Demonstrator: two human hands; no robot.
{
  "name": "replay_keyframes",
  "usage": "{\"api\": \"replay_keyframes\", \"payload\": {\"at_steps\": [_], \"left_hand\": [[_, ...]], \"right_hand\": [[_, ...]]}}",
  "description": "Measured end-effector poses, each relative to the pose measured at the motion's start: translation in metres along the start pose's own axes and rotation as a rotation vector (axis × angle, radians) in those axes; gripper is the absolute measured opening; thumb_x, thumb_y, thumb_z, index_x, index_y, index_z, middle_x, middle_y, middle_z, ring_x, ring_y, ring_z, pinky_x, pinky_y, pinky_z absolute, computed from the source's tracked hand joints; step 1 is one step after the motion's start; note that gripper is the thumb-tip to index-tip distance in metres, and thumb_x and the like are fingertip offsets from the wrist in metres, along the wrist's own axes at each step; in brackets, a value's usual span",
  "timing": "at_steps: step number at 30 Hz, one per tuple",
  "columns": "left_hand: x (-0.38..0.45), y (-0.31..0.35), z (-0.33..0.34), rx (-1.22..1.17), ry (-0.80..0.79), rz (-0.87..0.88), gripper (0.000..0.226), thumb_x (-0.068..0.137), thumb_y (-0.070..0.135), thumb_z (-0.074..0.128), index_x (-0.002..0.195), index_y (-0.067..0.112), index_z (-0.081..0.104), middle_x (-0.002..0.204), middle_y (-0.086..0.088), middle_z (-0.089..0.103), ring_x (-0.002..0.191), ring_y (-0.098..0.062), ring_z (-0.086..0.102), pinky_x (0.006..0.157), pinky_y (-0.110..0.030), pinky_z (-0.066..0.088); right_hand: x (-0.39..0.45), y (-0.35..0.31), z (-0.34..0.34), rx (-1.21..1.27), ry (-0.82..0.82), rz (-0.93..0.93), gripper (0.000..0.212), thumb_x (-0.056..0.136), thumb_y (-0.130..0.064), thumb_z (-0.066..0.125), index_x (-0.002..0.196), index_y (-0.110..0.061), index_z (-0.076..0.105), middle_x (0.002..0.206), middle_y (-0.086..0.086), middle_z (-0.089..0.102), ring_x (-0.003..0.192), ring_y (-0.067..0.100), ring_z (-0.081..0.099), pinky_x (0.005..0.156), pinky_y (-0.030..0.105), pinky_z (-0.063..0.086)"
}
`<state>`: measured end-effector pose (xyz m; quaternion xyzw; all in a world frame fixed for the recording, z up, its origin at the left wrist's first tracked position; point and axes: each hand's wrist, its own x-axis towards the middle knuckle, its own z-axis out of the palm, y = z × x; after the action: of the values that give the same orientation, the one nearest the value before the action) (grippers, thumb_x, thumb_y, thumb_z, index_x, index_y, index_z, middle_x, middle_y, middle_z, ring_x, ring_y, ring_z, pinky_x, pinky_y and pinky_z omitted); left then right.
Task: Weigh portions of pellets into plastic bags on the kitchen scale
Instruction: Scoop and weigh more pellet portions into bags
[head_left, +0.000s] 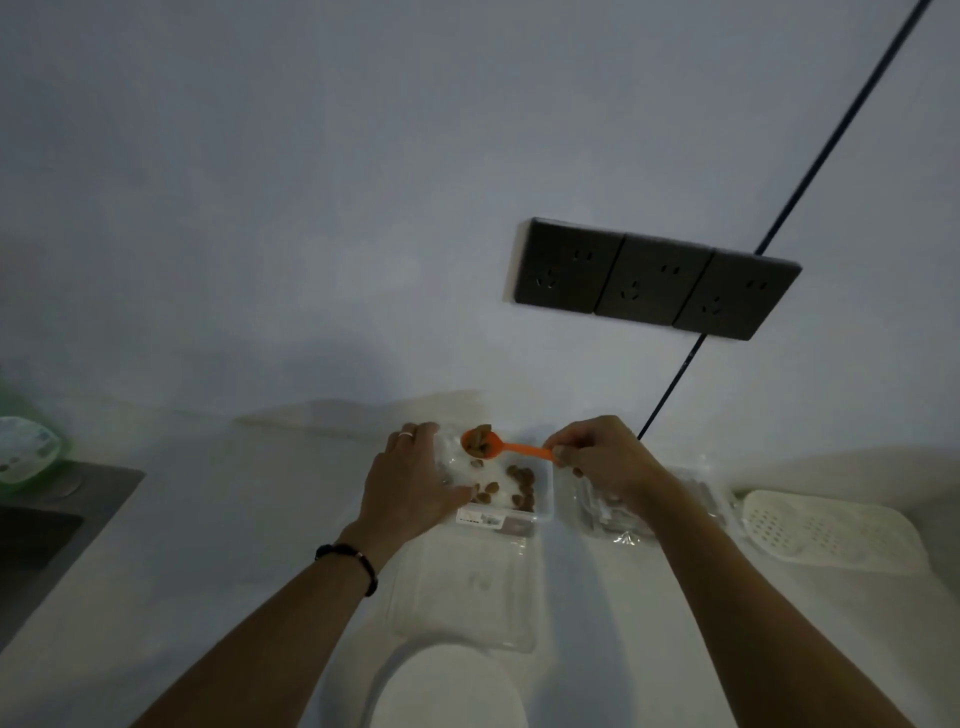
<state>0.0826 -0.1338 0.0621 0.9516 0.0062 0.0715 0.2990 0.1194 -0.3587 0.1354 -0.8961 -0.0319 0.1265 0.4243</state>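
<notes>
A clear plastic box (540, 506) with brown pellets (519, 480) in it stands on the white counter near the wall. My left hand (410, 483) rests on the box's left side, where thin clear plastic shows; what it grips is unclear. An orange spoon (498, 447) heaped with pellets hovers over the box's far edge, its handle pinched in my right hand (597, 457). A clear lid (467, 587) lies flat in front of the box. A white round scale (447, 686) sits at the bottom edge, with nothing on it.
A pile of clear plastic bags (613, 514) lies under my right wrist. A white perforated tray (826, 530) sits at the right. A dark sink (36, 525) and a green container (23, 452) are at the left. Dark wall sockets (654, 280) and a black cable (670, 384) hang behind.
</notes>
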Motion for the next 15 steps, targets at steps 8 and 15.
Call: {"api": "replay_keyframes", "payload": {"at_steps": [8,15], "left_hand": [[0.009,0.015,-0.002,-0.218,0.024,-0.037,0.093,0.06,0.056,0.083,0.134,0.02,0.04,0.13,0.001,0.045,0.114,-0.018,0.05,0.091,-0.035,0.051],[0.009,0.015,0.0,-0.251,0.053,-0.015,0.092,0.061,0.053,0.084,0.134,0.019,0.038,0.128,0.003,0.045,0.114,-0.015,0.046,0.085,-0.024,0.043]], "right_hand": [[-0.01,-0.02,0.007,-0.41,0.139,-0.365,0.017,0.092,-0.013,0.059,0.098,-0.019,0.073,0.095,-0.009,0.064,0.087,0.011,0.058,0.076,0.024,0.047],[-0.015,-0.018,0.005,-0.381,0.118,-0.456,0.017,0.09,-0.011,0.062,0.099,-0.018,0.074,0.091,-0.013,0.057,0.081,0.009,0.056,0.073,0.024,0.047]]}}
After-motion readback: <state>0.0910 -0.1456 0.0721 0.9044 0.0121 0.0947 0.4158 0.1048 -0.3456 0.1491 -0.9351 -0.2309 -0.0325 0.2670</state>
